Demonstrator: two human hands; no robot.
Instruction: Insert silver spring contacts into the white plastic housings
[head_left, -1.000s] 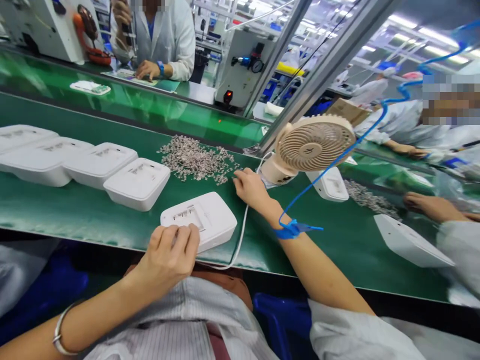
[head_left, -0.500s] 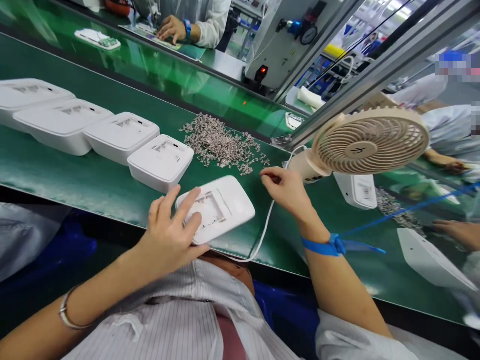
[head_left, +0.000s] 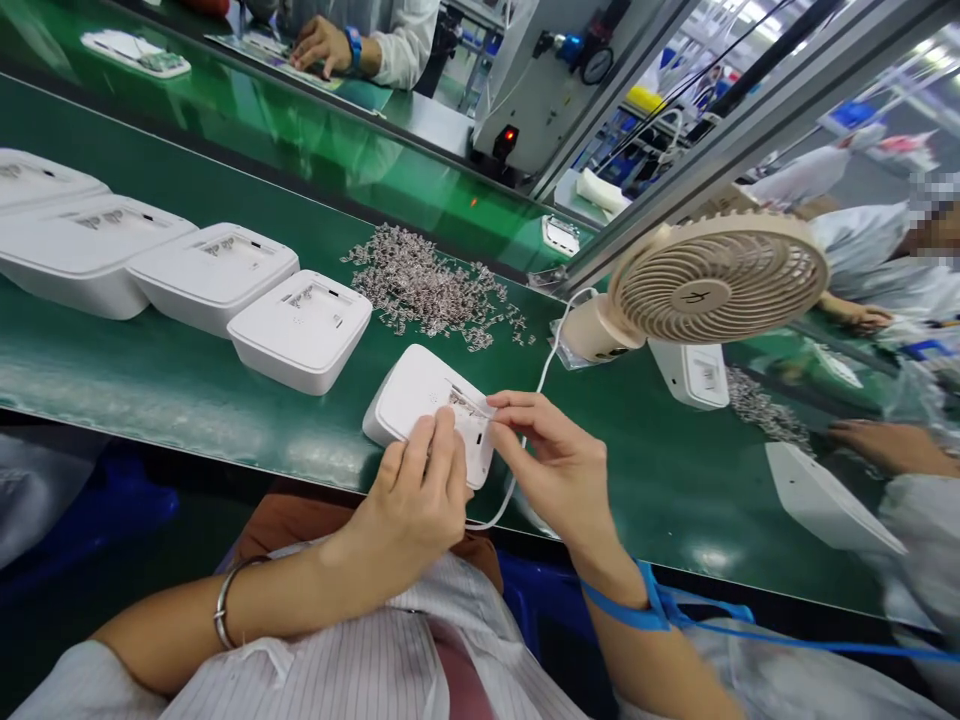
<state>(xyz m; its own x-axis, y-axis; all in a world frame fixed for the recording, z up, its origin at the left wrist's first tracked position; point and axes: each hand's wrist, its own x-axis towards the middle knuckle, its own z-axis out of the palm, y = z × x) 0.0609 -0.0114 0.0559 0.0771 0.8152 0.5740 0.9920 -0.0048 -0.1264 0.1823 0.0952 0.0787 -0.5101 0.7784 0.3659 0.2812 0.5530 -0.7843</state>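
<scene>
A white plastic housing (head_left: 420, 395) lies at the near edge of the green belt (head_left: 187, 390), its recessed slot facing up. My left hand (head_left: 416, 500) grips its near side, fingers curled over the edge. My right hand (head_left: 559, 460) pinches a small metal clip at the slot, with thumb and forefinger pressed together. A heap of small metal clips (head_left: 427, 285) lies on the belt just behind the housing. A blue wrist strap (head_left: 637, 605) is on my right wrist.
A row of white housings (head_left: 300, 330) stands on the belt to the left. A beige desk fan (head_left: 712, 280) with a white cable is at right. Another person's hand (head_left: 874, 445) and a white housing (head_left: 825, 500) are at far right. A person across the line works at the top.
My right hand left the clip heap and came back to the housing's slot with a clip. My left hand moved the housing and now grips its near side.
</scene>
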